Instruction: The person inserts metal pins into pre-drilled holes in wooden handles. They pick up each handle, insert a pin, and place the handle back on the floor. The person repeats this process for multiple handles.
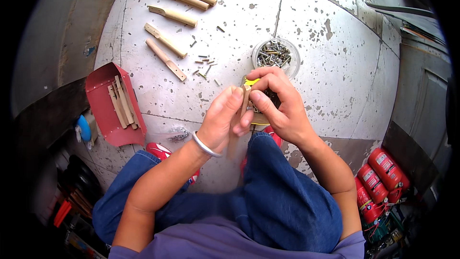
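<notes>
My left hand (215, 122) is closed around a wooden handle (245, 100), held upright above my knees. Its lower part is blurred. At the handle's top end, the thumb and curled fingers of my right hand (282, 108) come together; what they pinch, if anything, is too small to make out. Just beyond stands a clear round tub (297, 62) of bolts (273, 53). A yellow-rimmed container (260, 120) of small hardware is partly hidden by my right hand. Left of the tub, several loose bolts (206, 60) lie scattered.
Several notched wooden handles (173, 15) lie in a row at the far left. A red scoop-shaped bin (108, 132) holds more wooden pieces (122, 103). Beside my left foot is a clear bag (178, 134) of hardware. Red fire extinguishers (373, 183) stand at the near right.
</notes>
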The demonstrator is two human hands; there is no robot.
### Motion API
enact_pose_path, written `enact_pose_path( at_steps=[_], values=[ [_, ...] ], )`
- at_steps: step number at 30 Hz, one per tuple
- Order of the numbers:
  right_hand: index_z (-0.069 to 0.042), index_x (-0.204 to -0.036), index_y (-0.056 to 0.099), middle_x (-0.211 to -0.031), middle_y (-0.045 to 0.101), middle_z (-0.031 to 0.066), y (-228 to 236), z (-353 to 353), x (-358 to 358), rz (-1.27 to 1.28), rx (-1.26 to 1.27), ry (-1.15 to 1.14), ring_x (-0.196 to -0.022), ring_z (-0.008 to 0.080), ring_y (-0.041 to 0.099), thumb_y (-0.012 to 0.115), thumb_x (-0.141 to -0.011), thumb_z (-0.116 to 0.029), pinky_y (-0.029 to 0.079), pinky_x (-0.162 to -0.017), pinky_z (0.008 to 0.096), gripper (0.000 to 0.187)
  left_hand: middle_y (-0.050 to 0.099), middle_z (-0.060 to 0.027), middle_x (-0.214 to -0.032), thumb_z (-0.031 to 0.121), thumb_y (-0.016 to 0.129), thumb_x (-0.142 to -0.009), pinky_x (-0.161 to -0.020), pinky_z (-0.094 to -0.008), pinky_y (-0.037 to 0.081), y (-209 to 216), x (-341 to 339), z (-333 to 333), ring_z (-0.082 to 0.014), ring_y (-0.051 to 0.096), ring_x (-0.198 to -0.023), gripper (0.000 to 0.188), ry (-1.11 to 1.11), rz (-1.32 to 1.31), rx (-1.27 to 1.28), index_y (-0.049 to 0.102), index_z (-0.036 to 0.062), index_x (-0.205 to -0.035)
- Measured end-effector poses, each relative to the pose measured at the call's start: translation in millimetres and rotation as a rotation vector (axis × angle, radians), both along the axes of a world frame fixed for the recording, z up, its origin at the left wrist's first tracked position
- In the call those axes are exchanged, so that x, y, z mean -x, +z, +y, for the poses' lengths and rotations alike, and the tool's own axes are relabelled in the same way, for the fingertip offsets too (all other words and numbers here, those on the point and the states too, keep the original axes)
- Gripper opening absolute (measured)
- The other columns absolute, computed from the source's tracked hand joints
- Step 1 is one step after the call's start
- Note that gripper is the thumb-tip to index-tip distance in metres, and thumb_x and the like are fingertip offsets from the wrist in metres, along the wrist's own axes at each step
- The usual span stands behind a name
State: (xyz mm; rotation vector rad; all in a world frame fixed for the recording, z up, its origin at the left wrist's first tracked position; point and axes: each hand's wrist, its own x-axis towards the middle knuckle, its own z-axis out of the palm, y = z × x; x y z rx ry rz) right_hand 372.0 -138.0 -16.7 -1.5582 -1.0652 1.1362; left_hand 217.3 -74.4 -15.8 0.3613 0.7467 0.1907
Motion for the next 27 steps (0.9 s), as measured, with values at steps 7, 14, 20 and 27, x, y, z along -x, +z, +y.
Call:
enact_pose_path(
  at_steps=[7, 14, 20, 27],
  values=[
    [-0.002, -0.091, 0.056, -0.111, 0.051, 0.0162, 3, 3, -4, -0.079, -0.007, 0.081, -0.103, 0.0295, 0.051, 0.059, -0.085, -0.014, 0.040, -0.088, 0.0378, 0.014, 0.047, -0.0003, -0.065, 0.044, 0.038, -0.098, -0.047, -0.0202, 0.033, 2, 0, 1, -0.0060, 0.036, -0.048, 0.034, 0.007, 0.007, 0.033, 0.046, 0.0114, -0.104],
    [-0.003, -0.095, 0.055, -0.113, 0.050, 0.0173, 0, 0, -1, -0.022, 0.017, 0.078, -0.103, 0.0288, 0.050, 0.056, -0.087, -0.013, 0.038, -0.091, 0.0381, 0.013, 0.048, -0.0003, -0.065, 0.044, 0.038, -0.098, -0.047, -0.0195, 0.034, 1, 1, 0, -0.0057, 0.037, -0.048, 0.034, 0.010, -0.003, 0.013, 0.046, 0.0113, -0.104],
    [-0.002, -0.094, 0.055, -0.110, 0.050, 0.0166, 11, 5, -2, -0.081, -0.028, 0.061, -0.103, 0.0281, 0.049, 0.055, -0.087, -0.012, 0.039, -0.090, 0.0366, 0.012, 0.049, -0.0006, -0.065, 0.047, 0.040, -0.097, -0.046, -0.0190, 0.034, 6, -1, 2, -0.0058, 0.038, -0.048, 0.037, -0.020, 0.022, -0.037, 0.048, 0.0110, -0.103],
    [0.000, -0.097, 0.053, -0.110, 0.049, 0.0164, 8, 3, -2, -0.010, 0.011, 0.098, -0.100, 0.0275, 0.050, 0.049, -0.091, -0.012, 0.039, -0.089, 0.0356, 0.014, 0.050, -0.0012, -0.066, 0.047, 0.044, -0.095, -0.047, -0.0192, 0.035, 6, 0, 2, -0.0062, 0.041, -0.050, 0.039, -0.017, -0.014, -0.035, 0.048, 0.0087, -0.100]
  ],
)
